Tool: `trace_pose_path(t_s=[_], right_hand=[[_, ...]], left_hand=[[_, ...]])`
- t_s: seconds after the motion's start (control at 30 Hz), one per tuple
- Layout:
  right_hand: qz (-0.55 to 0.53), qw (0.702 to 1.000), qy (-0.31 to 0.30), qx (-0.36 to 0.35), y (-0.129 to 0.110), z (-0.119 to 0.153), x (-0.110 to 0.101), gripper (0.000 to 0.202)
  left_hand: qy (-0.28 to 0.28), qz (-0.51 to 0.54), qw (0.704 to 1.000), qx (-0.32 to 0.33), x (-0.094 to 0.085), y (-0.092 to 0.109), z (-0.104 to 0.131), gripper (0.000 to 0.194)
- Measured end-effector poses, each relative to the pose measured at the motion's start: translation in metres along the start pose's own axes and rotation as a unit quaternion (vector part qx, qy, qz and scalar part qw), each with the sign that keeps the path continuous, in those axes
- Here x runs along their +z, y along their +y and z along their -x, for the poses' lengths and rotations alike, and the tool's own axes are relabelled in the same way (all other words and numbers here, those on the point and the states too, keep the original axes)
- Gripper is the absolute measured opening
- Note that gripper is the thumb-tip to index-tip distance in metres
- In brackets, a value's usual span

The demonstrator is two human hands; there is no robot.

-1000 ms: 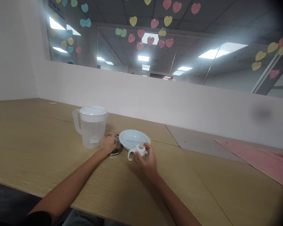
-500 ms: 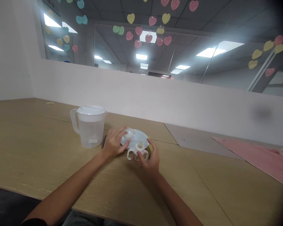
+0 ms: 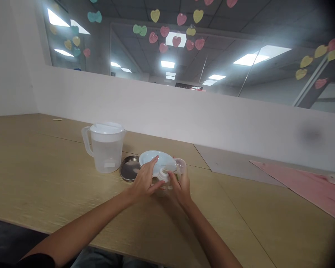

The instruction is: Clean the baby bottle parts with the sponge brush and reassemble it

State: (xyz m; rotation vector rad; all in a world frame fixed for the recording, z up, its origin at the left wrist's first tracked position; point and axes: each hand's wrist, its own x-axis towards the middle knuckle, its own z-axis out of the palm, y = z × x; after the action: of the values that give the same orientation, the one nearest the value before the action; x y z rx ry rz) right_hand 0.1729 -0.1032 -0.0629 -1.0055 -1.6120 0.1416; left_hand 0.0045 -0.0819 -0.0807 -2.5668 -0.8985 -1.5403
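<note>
A baby bottle (image 3: 163,175) with a white collar stands between my hands, in front of a pale blue bowl (image 3: 156,154). My left hand (image 3: 145,178) curves round the bottle's left side, its thumb across the front below the collar. A clear domed cap (image 3: 180,165) shows at the fingers of my right hand (image 3: 182,186), which seem closed on it. My right thumb reaches to the bottle's collar. The hands hide most of the bottle's body and its handles.
A lidded, translucent plastic pitcher (image 3: 107,149) stands to the left. Beside it lies a round metal tray (image 3: 128,169), partly behind the bowl and my left hand. A pink cloth (image 3: 304,182) covers the table's right side. A low white wall (image 3: 162,108) runs along the back.
The clear cap has gone from my left hand on the left to my right hand on the right. My left hand has moved right, onto the bottle, uncovering the metal tray.
</note>
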Motion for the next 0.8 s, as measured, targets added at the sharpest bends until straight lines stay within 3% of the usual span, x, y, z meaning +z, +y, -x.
trace_pose_path(t_s=[0.13, 0.3, 0.47, 0.67, 0.8], right_hand=[[0.019, 0.999, -0.035, 0.003, 0.007, -0.005, -0.002, 0.046], [0.081, 0.995, -0.060, -0.019, 0.017, -0.005, 0.004, 0.042], [0.107, 0.991, -0.069, -0.037, 0.018, -0.004, 0.005, 0.037], [0.099, 0.992, -0.076, -0.022, 0.020, 0.000, 0.008, 0.032], [0.080, 0.995, -0.063, -0.022, 0.019, 0.004, 0.010, 0.028]], left_hand=[[-0.040, 0.048, 0.995, -0.076, 0.016, -0.004, 0.010, 0.080], [-0.033, 0.076, 0.990, -0.112, 0.024, -0.006, 0.015, 0.079], [-0.036, 0.076, 0.990, -0.115, 0.023, -0.006, 0.013, 0.077], [-0.041, 0.074, 0.994, -0.072, 0.022, -0.008, 0.011, 0.051], [-0.044, 0.078, 0.994, -0.065, 0.021, -0.009, 0.011, 0.048]])
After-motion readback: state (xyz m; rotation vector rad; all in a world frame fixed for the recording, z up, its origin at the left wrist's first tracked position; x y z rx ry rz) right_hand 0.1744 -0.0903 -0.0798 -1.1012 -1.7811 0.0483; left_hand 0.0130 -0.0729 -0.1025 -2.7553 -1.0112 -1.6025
